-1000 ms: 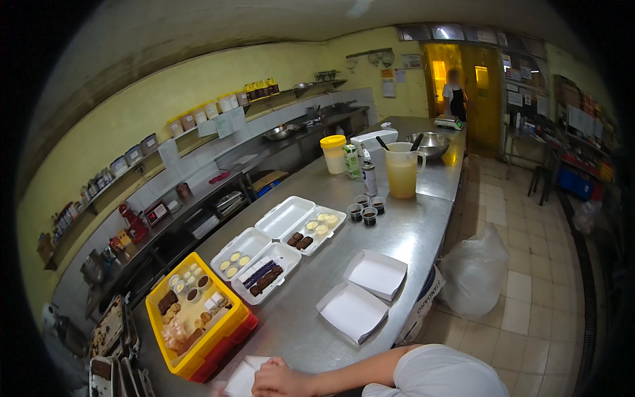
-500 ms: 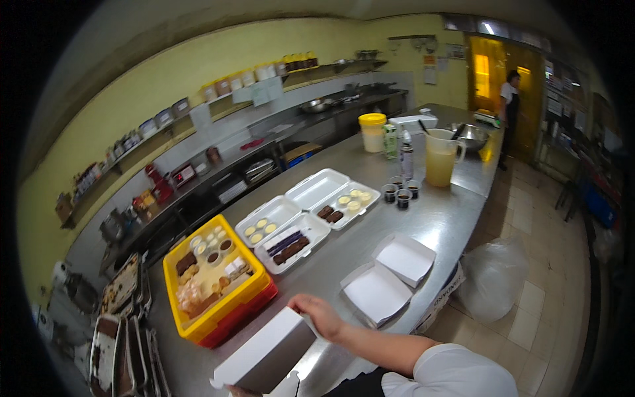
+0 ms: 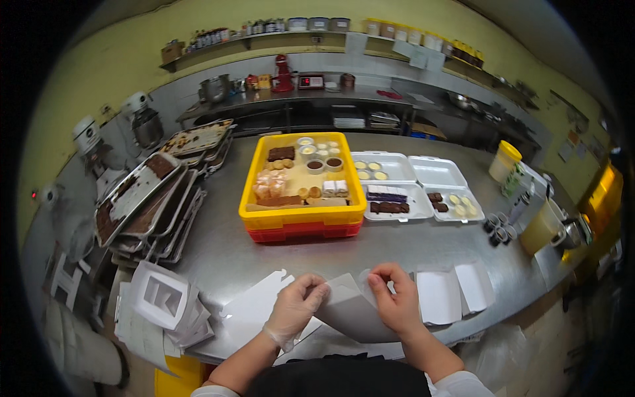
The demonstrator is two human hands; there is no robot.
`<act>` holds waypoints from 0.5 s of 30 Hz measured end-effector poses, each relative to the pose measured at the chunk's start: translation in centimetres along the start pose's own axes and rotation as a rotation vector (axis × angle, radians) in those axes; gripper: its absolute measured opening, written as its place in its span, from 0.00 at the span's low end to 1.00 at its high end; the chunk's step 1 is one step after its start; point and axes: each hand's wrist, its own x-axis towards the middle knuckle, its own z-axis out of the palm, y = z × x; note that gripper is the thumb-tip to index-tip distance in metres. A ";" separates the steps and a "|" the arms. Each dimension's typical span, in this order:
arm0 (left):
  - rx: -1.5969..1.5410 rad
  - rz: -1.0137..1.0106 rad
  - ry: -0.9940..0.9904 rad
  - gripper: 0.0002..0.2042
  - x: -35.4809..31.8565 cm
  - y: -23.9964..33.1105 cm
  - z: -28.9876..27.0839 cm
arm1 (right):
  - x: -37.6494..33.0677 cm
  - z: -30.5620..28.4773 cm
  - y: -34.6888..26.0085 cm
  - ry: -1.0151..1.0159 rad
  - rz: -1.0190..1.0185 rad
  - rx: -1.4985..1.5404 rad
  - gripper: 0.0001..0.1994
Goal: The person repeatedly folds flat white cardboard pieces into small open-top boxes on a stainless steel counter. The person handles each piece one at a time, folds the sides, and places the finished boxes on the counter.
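My left hand (image 3: 296, 306), in a clear plastic glove, pinches the left corner of a white cardboard box (image 3: 354, 308) that is partly folded up. My bare right hand (image 3: 395, 299) grips the box's other corner, thumb and fingers closed near a small raised flap. The box is tilted just above the near edge of the steel table, and its lower part is partly behind my right hand. Flat white cardboard blanks (image 3: 254, 308) lie beside and beneath my left hand. To the right of my right hand stands an opened white box (image 3: 440, 299) with its lid folded back.
Ahead is a yellow crate (image 3: 301, 213) of pastries, stacked on a red one (image 3: 301, 234). White foam boxes (image 3: 413, 208) with sweets stand right of it. Stacked baking trays (image 3: 142, 198) and nested paper boxes (image 3: 162, 298) are at left. Sauce cups (image 3: 501, 228) and a pitcher (image 3: 542, 226) stand at right.
The view has swung left, bringing the trays and both hands into fuller sight. The held box has turned between my hands, and my right hand now grips its corner beside a small flap.
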 end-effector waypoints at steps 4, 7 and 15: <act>0.117 0.158 0.128 0.07 -0.6 0.5 0.3 | 0.7 1.0 -0.1 -0.065 0.036 -0.030 0.07; 0.356 0.486 0.217 0.05 -0.6 1.3 0.0 | 0.5 1.3 -0.4 -0.134 0.371 0.210 0.07; 0.343 0.351 -0.039 0.11 -0.5 1.5 -0.8 | 0.2 1.5 0.0 -0.010 -0.574 -0.183 0.07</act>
